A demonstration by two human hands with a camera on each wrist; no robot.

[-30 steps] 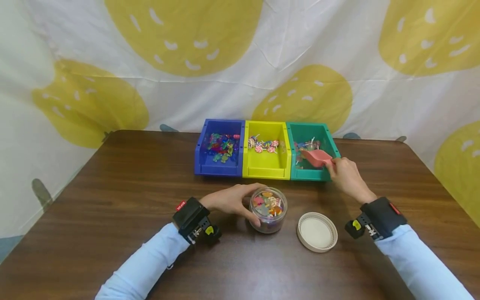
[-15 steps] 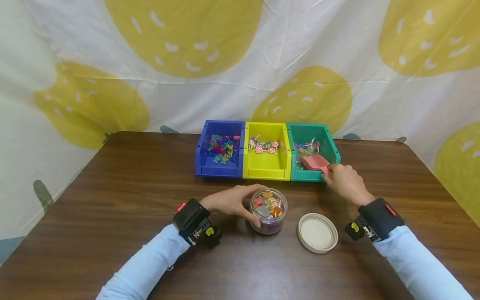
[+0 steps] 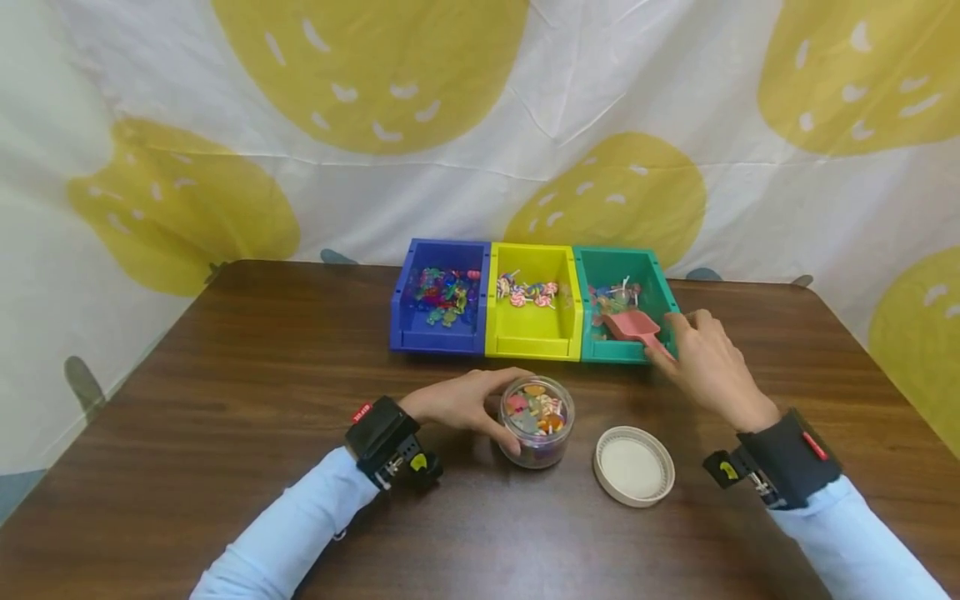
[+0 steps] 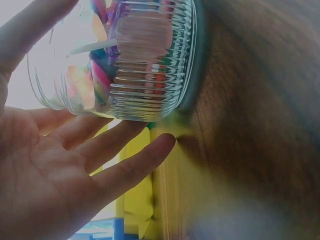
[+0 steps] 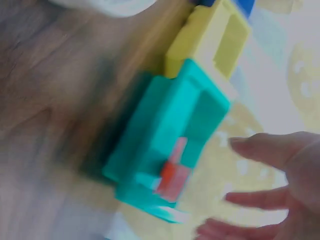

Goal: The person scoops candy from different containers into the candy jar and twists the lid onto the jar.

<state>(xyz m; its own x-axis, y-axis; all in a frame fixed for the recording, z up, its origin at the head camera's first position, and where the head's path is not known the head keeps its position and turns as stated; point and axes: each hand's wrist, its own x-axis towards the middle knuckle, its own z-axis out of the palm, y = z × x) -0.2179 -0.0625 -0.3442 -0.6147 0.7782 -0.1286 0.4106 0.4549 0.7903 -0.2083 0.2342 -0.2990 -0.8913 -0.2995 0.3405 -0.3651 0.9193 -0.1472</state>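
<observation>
My left hand (image 3: 461,404) holds a clear glass jar (image 4: 150,65) from its left side, thumb in front and fingers behind. Small colourful candy-like pieces (image 3: 534,407) fill the jar, which stands on the table. A pink scoop (image 3: 630,324) lies in the green bin (image 3: 663,287), its handle leaning over the front edge. Beside that handle is my right hand (image 3: 708,362), with fingers spread. In the right wrist view a gap shows between the right fingers (image 5: 257,200) and the scoop (image 5: 173,175).
A yellow bin (image 3: 534,335) with small lollipops and a blue bin (image 3: 438,340) with shiny coloured pieces adjoin the green one. On the wooden table (image 3: 247,400), a white lid (image 3: 634,467) lies right of the jar. A patterned cloth (image 3: 420,200) hangs behind.
My right hand has lowered the scoop into the green bin, let go of it and drawn back slightly to the right. The left hand and jar have stayed put.
</observation>
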